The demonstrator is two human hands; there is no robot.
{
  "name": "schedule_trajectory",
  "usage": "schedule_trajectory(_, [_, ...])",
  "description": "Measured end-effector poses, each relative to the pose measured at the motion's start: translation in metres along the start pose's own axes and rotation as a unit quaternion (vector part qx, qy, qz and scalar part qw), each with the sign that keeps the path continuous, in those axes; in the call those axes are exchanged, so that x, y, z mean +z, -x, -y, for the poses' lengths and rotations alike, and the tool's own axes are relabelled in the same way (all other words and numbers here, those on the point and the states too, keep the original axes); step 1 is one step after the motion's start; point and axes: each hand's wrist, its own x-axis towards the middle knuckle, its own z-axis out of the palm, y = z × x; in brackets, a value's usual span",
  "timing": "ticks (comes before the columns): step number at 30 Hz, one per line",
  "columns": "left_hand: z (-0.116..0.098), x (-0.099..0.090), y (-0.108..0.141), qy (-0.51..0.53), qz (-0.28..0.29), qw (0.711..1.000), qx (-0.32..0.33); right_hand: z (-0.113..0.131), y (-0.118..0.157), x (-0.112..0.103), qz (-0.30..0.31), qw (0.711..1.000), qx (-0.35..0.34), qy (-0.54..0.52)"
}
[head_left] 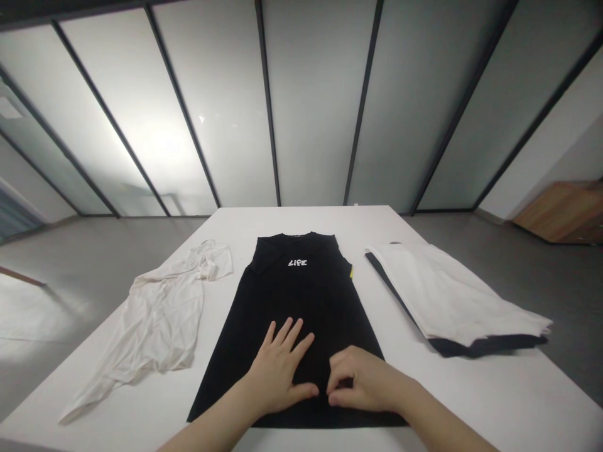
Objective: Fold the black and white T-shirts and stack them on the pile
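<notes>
While the left hand (277, 370) lies flat, right fingers (340, 369) pinch black cloth (296, 301).

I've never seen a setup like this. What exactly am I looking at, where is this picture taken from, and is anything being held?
There is no machine here: these are a person's two bare hands, seen from one camera worn on their head, looking forward and down. On the white table lies a black garment printed LIFE. The left hand rests open on it. The right hand has its fingers curled at the fabric, possibly pinching it; I cannot tell for sure. A crumpled white cloth lies to the left, and a folded white-and-black garment to the right.
</notes>
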Motion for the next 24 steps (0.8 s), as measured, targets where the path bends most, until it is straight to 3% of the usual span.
schedule_trajectory(4, [-0.01,-0.012,-0.02,0.007,-0.059,0.997,-0.055,-0.012,0.004,-0.012,-0.122,0.99,0.06,0.041])
schedule_trajectory(7, [-0.018,-0.02,-0.046,-0.008,-0.075,0.997,-0.028,-0.034,0.005,-0.016,-0.219,0.967,0.106,0.073])
schedule_trajectory(10, [-0.03,-0.011,-0.071,-0.015,-0.064,0.998,0.003,-0.055,0.006,-0.018,-0.271,0.943,0.165,0.103])
schedule_trajectory(16, [-0.074,0.025,-0.077,0.015,-0.003,0.992,0.124,-0.069,0.015,-0.023,-0.26,0.906,0.272,0.193])
schedule_trajectory(20, [-0.09,0.018,-0.084,0.019,-0.009,0.99,0.139,-0.068,0.021,-0.024,-0.254,0.878,0.346,0.21])
schedule_trajectory(24, [-0.085,0.009,-0.105,0.039,-0.037,0.994,0.095,-0.06,0.024,-0.031,-0.227,0.872,0.384,0.199])
